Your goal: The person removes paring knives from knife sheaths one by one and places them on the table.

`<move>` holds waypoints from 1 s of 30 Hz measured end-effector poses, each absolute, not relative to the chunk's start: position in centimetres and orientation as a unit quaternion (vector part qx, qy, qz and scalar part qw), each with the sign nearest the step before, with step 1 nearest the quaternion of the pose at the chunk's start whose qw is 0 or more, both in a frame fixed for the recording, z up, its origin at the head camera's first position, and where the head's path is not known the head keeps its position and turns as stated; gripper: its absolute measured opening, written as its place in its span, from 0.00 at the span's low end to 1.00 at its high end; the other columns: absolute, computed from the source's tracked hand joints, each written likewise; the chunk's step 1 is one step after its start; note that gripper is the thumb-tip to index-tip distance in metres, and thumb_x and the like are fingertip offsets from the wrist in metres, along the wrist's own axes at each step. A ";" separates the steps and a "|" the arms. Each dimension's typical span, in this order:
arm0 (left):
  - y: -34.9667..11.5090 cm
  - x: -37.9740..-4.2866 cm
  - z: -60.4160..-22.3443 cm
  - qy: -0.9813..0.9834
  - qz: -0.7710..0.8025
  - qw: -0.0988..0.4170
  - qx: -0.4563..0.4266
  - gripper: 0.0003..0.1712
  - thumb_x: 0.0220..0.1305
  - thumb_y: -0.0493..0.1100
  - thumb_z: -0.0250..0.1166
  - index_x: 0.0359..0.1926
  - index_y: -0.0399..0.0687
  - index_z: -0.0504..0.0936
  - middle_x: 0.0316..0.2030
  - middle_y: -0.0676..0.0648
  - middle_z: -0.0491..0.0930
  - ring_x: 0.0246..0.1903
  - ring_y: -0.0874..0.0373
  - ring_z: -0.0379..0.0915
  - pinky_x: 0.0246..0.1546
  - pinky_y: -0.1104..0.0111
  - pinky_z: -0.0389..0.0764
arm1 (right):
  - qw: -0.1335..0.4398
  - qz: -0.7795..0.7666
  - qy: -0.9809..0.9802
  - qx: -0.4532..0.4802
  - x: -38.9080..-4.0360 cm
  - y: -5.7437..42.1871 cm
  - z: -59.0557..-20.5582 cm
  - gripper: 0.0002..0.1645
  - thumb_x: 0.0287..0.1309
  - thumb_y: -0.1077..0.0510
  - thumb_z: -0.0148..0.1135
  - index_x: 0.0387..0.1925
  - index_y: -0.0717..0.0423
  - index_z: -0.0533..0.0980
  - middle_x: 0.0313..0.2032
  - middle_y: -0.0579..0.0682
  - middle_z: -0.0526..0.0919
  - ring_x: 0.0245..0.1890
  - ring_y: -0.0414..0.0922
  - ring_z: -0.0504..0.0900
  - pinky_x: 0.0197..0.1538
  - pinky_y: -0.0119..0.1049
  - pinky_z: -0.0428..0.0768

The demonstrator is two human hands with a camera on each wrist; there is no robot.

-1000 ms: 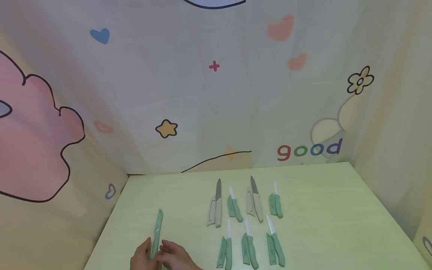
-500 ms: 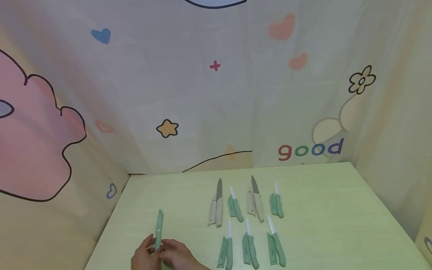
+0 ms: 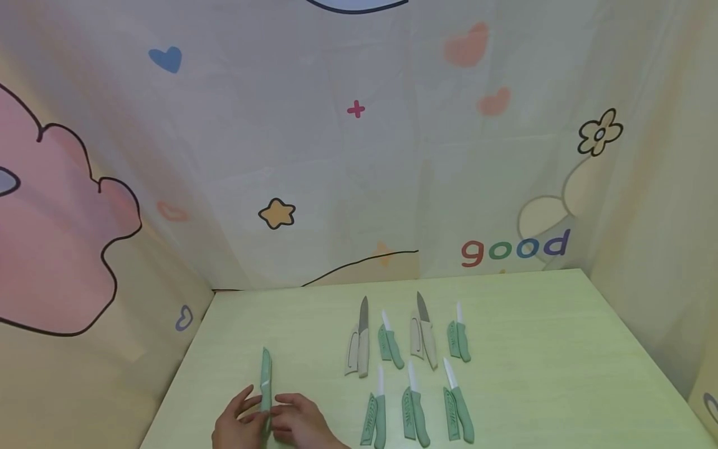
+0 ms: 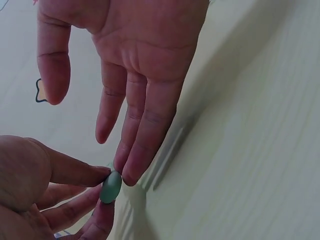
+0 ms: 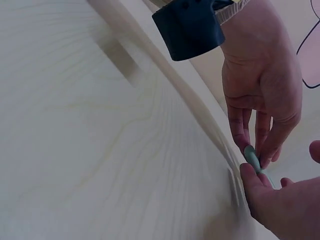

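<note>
In the head view a green knife point(image 3: 266, 373) with its green sheath over the blade stands at the table's left, tip pointing away. My left hand point(image 3: 237, 425) pinches its handle low down between thumb and fingers. From the other side, my right hand point(image 3: 301, 423) reaches in with fingertips right at the handle. The left wrist view shows the rounded handle end point(image 4: 111, 187) in the left hand's pinch, while the right hand point(image 4: 145, 55) has straight fingers touching beside it and its thumb held apart. The right wrist view shows the same pinch around the green handle point(image 5: 251, 158).
To the right on the pale green table point(image 3: 533, 362) lie several unsheathed knives in two rows, each beside its sheath. The back row mixes grey-handled knives point(image 3: 364, 343) with green ones point(image 3: 461, 340); the front row is green point(image 3: 417, 411). A printed curtain point(image 3: 359, 162) encloses the table.
The sheathed knife has swung from a slight rightward lean to nearly straight. The left hand's grip has shifted a little up the handle, and the right hand has moved slightly right. The other knives stay put.
</note>
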State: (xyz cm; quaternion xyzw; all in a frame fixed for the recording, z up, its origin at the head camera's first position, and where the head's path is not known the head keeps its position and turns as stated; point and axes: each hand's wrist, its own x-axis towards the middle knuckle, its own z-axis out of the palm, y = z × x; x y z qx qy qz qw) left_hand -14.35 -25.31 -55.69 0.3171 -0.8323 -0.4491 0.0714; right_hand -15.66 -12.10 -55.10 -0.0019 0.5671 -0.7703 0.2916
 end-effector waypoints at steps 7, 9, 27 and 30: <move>-24.7 -14.2 -55.0 -0.817 -0.499 0.052 0.285 0.38 0.53 0.30 0.69 0.66 0.41 0.68 0.53 0.31 0.77 0.40 0.46 0.80 0.35 0.60 0.86 | 0.291 -0.765 0.575 0.009 -16.0 -11.0 -55.0 0.24 0.57 0.63 0.59 0.56 0.63 0.72 0.43 0.50 0.83 0.41 0.47 0.82 0.48 0.45 0.84; -24.3 -14.2 -54.8 -0.810 -0.515 0.050 0.276 0.38 0.53 0.29 0.68 0.66 0.41 0.68 0.53 0.31 0.76 0.40 0.47 0.80 0.35 0.60 0.86 | 0.284 -0.772 0.568 0.008 -16.0 -10.6 -55.0 0.24 0.58 0.63 0.57 0.56 0.64 0.72 0.42 0.51 0.83 0.40 0.48 0.82 0.48 0.46 0.85; -20.3 -13.7 -53.4 -0.762 -0.610 0.007 0.218 0.40 0.50 0.31 0.73 0.65 0.38 0.69 0.51 0.35 0.79 0.42 0.50 0.79 0.36 0.63 0.85 | 0.222 -0.764 0.606 -0.025 -15.9 -6.4 -54.5 0.20 0.63 0.62 0.56 0.54 0.68 0.75 0.37 0.53 0.83 0.35 0.49 0.83 0.39 0.46 0.87; -19.4 -13.7 -53.2 -0.760 -0.617 -0.006 0.204 0.38 0.49 0.30 0.73 0.64 0.36 0.71 0.50 0.36 0.79 0.41 0.49 0.79 0.36 0.62 0.85 | 0.209 -0.760 0.615 -0.028 -15.8 -5.5 -54.7 0.19 0.62 0.62 0.57 0.53 0.69 0.75 0.35 0.53 0.82 0.34 0.49 0.83 0.38 0.47 0.87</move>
